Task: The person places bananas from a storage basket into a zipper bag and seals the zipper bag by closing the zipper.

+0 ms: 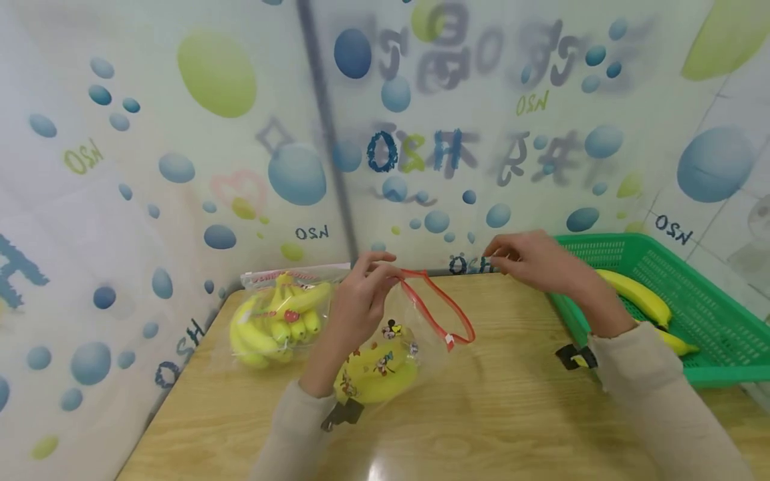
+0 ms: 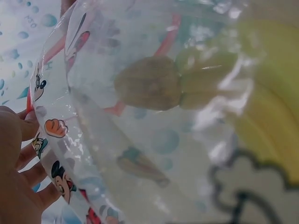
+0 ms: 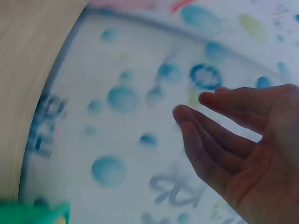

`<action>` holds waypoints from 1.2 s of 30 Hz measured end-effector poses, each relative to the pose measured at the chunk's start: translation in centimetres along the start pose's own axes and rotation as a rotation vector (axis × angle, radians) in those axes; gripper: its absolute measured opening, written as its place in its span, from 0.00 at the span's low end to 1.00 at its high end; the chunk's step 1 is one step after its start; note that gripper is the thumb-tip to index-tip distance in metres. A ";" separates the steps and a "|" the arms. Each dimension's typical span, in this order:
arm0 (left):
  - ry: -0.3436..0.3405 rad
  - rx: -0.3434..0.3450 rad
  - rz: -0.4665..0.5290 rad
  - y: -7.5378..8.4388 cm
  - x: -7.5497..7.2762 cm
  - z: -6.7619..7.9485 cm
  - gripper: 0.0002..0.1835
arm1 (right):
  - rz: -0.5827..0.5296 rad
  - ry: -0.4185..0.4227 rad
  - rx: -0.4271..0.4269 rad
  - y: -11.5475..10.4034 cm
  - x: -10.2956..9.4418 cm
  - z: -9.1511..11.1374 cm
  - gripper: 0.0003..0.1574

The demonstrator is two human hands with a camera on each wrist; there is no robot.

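My left hand [image 1: 359, 304] pinches the open mouth of a clear zip bag [image 1: 392, 329] printed with cartoon figures. Its red zip rim [image 1: 460, 319] gapes towards the right, with a white slider on it. Yellow bananas [image 1: 385, 387] lie inside the bag; their brown stem end [image 2: 147, 84] shows large through the plastic in the left wrist view. Raised in the air to the right, my right hand [image 1: 532, 259] has loosely bent fingers with nothing between them. It is near the left rim of a green basket [image 1: 571, 314].
Another clear zip bag [image 1: 252, 279] holding a bunch of bananas [image 1: 255, 337] sits at the left on the wooden table [image 1: 469, 414]. Inside the basket are yellow bananas [image 1: 640, 297]. A patterned curtain [image 1: 421, 87] hangs behind the table and along its left side.
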State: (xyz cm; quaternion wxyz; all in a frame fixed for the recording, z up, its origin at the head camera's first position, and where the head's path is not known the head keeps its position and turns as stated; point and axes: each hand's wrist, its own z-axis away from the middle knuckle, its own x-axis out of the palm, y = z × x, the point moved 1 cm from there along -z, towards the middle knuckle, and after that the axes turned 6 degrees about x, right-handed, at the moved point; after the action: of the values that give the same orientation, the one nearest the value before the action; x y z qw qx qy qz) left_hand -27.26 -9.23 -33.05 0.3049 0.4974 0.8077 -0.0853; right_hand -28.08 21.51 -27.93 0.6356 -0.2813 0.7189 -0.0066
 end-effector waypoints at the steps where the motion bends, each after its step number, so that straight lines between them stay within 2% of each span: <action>1: 0.000 -0.001 0.001 0.0 0.0 0.1 0.06 | 0.042 0.004 0.023 1.0 -0.6 -0.4 0.13; 3: 0.001 -0.007 0.007 0.0 -0.1 0.2 0.06 | 0.101 -0.008 0.075 3.4 -1.6 -1.5 0.14; 6: 0.003 -0.013 0.004 -0.1 0.0 0.4 0.06 | 0.149 -0.053 0.140 7.4 -1.9 -3.0 0.17; 10: 0.003 -0.005 -0.005 -0.1 0.0 0.6 0.06 | 0.210 -0.156 0.202 12.2 -1.2 -4.0 0.22; 14: -0.003 0.004 -0.015 0.1 0.2 0.3 0.06 | 0.235 -0.237 0.262 15.6 -0.3 -4.1 0.26; 21: -0.011 -0.002 0.001 0.1 0.3 0.2 0.05 | 0.192 -0.293 0.345 17.8 0.7 -3.6 0.29; 25: -0.007 0.005 0.007 0.0 0.4 0.2 0.05 | 0.160 -0.258 0.343 18.6 0.9 -3.4 0.25; 28: -0.004 0.005 0.004 -0.1 0.3 0.1 0.05 | 0.168 -0.201 0.309 19.2 0.8 -3.2 0.18; 32: -0.008 -0.002 0.002 -0.1 0.2 0.1 0.05 | 0.180 -0.165 0.267 19.7 0.5 -2.9 0.09; 36: -0.010 -0.012 0.006 -0.3 0.1 0.2 0.06 | 0.175 -0.169 0.251 20.0 -0.1 -2.8 0.10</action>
State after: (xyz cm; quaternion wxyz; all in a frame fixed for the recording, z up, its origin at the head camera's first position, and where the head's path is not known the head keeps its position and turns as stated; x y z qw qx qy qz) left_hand -27.46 -9.41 -33.31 0.3121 0.4973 0.8053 -0.0818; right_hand -38.58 37.40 -34.60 0.7219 -0.1356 0.6783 -0.0173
